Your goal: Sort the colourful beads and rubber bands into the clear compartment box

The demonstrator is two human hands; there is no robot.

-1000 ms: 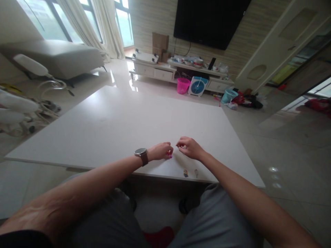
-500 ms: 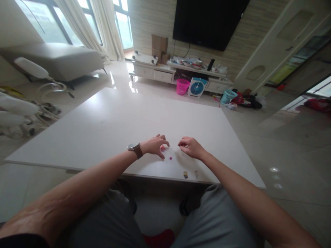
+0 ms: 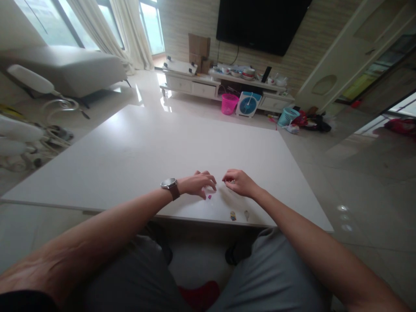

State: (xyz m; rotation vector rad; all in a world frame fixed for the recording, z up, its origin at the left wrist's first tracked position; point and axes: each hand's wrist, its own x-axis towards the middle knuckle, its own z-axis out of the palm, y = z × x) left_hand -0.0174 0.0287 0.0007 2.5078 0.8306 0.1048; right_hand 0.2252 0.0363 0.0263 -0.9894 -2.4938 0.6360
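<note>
My left hand (image 3: 200, 183), below a wrist watch (image 3: 169, 183), hovers low over or rests on the white table (image 3: 156, 147) with its fingers curved and apart. A small pink piece (image 3: 209, 197) lies by its thumb. To the right, my right hand (image 3: 238, 182) is closed in a pinch; something tiny and pale shows between its fingers, too small to name. Near the front edge lie a flat yellow-and-blue cartoon figure (image 3: 233, 216) and a small pale, narrow piece (image 3: 246, 215).
Beyond the table stands a low cabinet (image 3: 203, 89) with dishes. Before it are a pink basket (image 3: 229, 104), a blue-and-white fan (image 3: 248, 105) and a blue basket (image 3: 288, 117). A television (image 3: 260, 26) hangs above. White exercise-like equipment (image 3: 29, 80) stands at left.
My left hand has moved slightly right, and the red-pink piece seen in its grasp area is now hidden. The pink piece sits closer to the thumb. My right hand stays pinched.
</note>
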